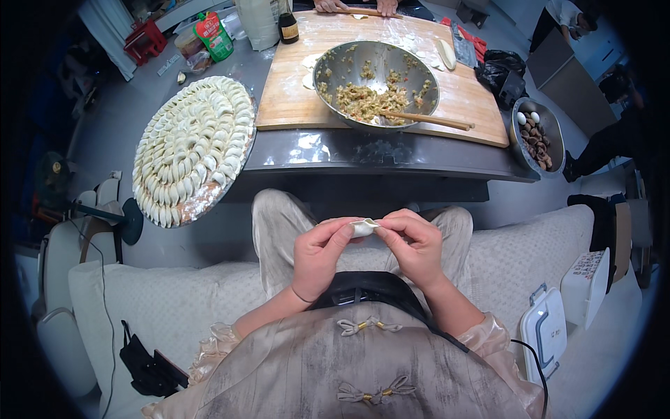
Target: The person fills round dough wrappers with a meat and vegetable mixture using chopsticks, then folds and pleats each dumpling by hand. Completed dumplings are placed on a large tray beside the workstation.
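Above my lap, a folded dumpling (pixel 363 227) is pinched between my two hands. My left hand (pixel 320 246) grips its left end with thumb and fingers, while my right hand (pixel 414 241) presses the right end of its edge. A small gap shows along the top of the wrapper. Beyond my knees, a steel bowl (pixel 324 99) holds chopped filling (pixel 366 100), with wooden chopsticks (pixel 426 120) resting in it and over its rim. To the left, a round board (pixel 201 201) carries rings of shaped dumplings (pixel 191 141).
The bowl stands on a floured wooden board (pixel 293 112) with wrappers (pixel 309 79) and a dough roll (pixel 446 54). Another person's hands (pixel 331 5) hold a rolling pin (pixel 366 11) at the far edge. A dark bottle (pixel 288 29) stands back left; a basin (pixel 515 144) with eggs sits right.
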`<act>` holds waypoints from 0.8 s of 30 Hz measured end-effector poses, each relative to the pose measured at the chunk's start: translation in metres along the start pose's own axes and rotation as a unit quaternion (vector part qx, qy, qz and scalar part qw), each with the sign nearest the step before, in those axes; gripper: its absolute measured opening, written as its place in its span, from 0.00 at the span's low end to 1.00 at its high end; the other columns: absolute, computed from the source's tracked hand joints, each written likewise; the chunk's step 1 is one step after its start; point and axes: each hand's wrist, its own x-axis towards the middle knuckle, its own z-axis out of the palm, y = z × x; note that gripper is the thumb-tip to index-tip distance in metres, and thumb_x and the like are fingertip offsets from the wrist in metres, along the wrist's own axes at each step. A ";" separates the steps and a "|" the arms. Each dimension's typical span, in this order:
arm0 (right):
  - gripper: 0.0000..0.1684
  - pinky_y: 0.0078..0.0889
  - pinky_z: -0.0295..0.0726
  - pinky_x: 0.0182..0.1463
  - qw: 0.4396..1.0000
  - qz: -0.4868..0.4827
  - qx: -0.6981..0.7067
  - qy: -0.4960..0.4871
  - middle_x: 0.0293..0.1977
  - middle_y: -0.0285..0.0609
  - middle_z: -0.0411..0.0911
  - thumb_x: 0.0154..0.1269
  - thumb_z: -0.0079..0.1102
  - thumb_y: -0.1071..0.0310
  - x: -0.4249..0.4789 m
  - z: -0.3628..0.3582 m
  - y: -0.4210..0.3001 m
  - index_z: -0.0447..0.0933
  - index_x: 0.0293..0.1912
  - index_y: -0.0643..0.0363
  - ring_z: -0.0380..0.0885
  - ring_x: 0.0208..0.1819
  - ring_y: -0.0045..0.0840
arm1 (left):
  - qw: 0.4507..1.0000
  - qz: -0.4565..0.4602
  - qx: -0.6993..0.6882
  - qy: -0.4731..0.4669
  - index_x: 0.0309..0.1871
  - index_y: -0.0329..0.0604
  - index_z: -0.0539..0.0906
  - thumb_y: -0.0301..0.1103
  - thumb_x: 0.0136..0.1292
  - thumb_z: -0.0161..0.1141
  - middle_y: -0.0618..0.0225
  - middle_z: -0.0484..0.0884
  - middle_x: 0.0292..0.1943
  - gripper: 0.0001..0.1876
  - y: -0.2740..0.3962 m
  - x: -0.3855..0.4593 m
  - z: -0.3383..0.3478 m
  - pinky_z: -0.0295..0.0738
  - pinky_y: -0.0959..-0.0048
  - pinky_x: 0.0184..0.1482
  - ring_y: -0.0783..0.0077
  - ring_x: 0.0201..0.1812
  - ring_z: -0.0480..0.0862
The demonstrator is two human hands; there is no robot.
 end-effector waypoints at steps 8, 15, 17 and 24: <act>0.08 0.19 0.73 0.31 0.999 -0.031 -0.032 -0.031 0.29 0.41 0.81 0.57 0.65 0.78 0.006 0.001 -0.007 0.83 0.39 0.65 0.77 0.29 0.21 | 0.993 0.052 0.106 -0.002 0.46 0.31 0.83 0.28 0.68 0.56 0.62 0.85 0.40 0.10 0.001 -0.002 -0.005 0.75 0.80 0.44 0.77 0.40 0.82; 0.05 0.20 0.72 0.30 0.996 -0.056 -0.064 0.023 0.29 0.41 0.81 0.57 0.64 0.79 0.005 0.003 -0.007 0.83 0.36 0.65 0.77 0.28 0.21 | 0.999 0.005 0.050 -0.001 0.49 0.27 0.80 0.29 0.71 0.53 0.58 0.85 0.39 0.12 0.002 -0.004 0.000 0.81 0.76 0.44 0.72 0.40 0.85; 0.06 0.20 0.72 0.30 0.996 -0.051 -0.068 0.019 0.29 0.41 0.81 0.58 0.64 0.78 0.005 0.002 -0.007 0.83 0.37 0.66 0.77 0.28 0.21 | 0.997 0.013 0.080 -0.004 0.48 0.27 0.80 0.28 0.71 0.53 0.59 0.85 0.39 0.11 0.003 -0.004 -0.002 0.81 0.76 0.44 0.72 0.40 0.85; 0.06 0.21 0.73 0.29 0.998 -0.041 -0.055 -0.017 0.28 0.42 0.81 0.59 0.62 0.77 0.010 0.002 -0.009 0.83 0.38 0.66 0.77 0.27 0.22 | 0.980 0.052 0.189 -0.025 0.45 0.28 0.81 0.27 0.69 0.55 0.59 0.85 0.39 0.10 -0.003 -0.005 -0.007 0.81 0.78 0.44 0.72 0.39 0.86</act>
